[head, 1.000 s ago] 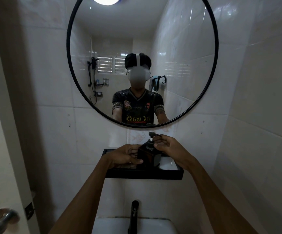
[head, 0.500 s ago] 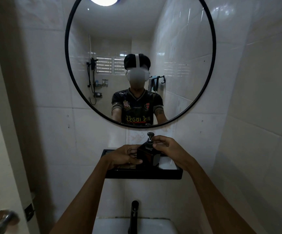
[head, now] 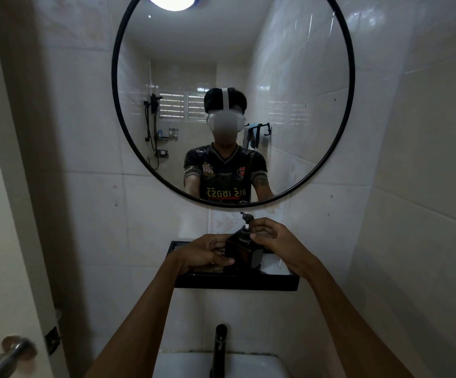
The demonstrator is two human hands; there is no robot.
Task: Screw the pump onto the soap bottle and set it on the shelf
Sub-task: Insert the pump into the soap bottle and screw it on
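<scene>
A dark, square soap bottle (head: 244,253) stands upright on the black wall shelf (head: 237,282) below the round mirror. A black pump (head: 246,221) with a white stem sits on the bottle's neck. My left hand (head: 207,252) wraps the bottle's left side, thumb across its lower front. My right hand (head: 273,238) pinches the pump's collar at the top of the bottle with fingertips. The bottle's base is partly hidden by the shelf's front rim and my left hand.
A large round black-framed mirror (head: 351,77) hangs above the shelf. A black faucet (head: 218,347) rises over the white sink (head: 248,366) below. A metal door handle (head: 8,356) sits at the lower left. Tiled walls close in on both sides.
Both hands stay on the bottle and pump. The right hand's fingers have shifted slightly around the pump collar; the bottle stays in place on the shelf.
</scene>
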